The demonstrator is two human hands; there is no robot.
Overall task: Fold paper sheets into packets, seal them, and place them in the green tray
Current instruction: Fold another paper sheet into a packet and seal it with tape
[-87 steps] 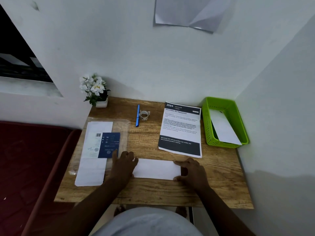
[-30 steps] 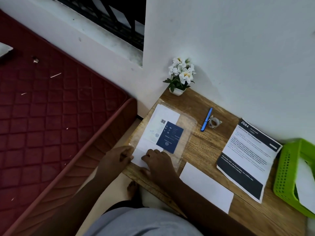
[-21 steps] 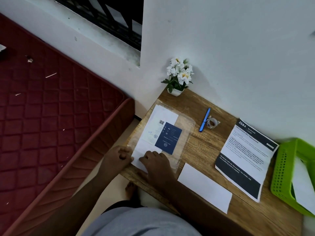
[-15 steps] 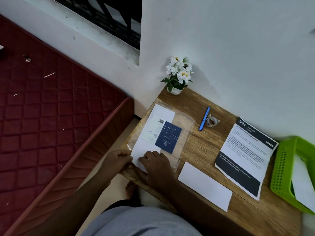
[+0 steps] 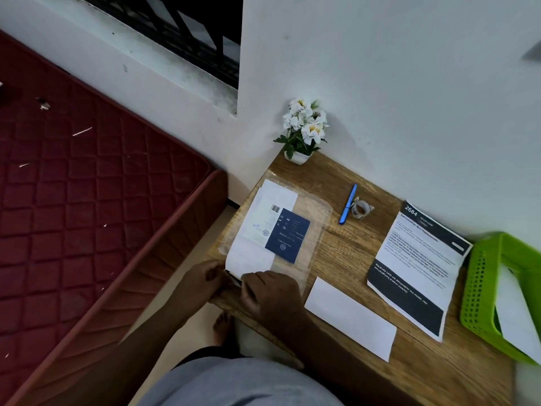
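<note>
Both hands at the near-left table corner. Left hand [image 5: 205, 278] pinches the near edge of the clear plastic sleeve [image 5: 310, 230]; right hand [image 5: 272, 291] curls on the paper stack [image 5: 248, 256] inside. Likely pulling 1 fresh sheet; next needs a clean slide-out. Folded packet [image 5: 349, 317] lies flat mid-table, long axis near-right to far-left. Green tray [image 5: 480, 288] far right.

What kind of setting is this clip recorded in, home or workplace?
Most likely a home, probably a bedroom corner. A red quilted mattress lies beside a small wooden desk against a white wall, with a barred window above and a little pot of flowers on the desk.
</note>
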